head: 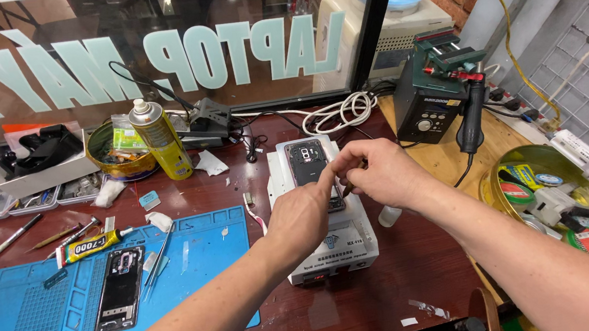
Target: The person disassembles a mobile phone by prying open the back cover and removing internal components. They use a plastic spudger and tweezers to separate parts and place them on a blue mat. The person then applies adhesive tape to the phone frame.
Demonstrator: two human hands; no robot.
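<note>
Dark red-brown table point(405, 270) fills the view below a glass pane, with a blue work mat point(28, 313) at the near left carrying a phone back panel point(119, 290). At the middle stands a white heating plate unit point(327, 245) with an opened phone point(309, 164) lying on top. Over that phone the left hand point(300, 219) presses a fingertip down, holding nothing, while the right hand point(382, 175) pinches a thin brownish tool point(349, 187).

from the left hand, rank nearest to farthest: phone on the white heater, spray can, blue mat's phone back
1. phone on the white heater, touching the left hand.
2. phone back on the blue mat, off left.
3. spray can, far left rear.
</note>
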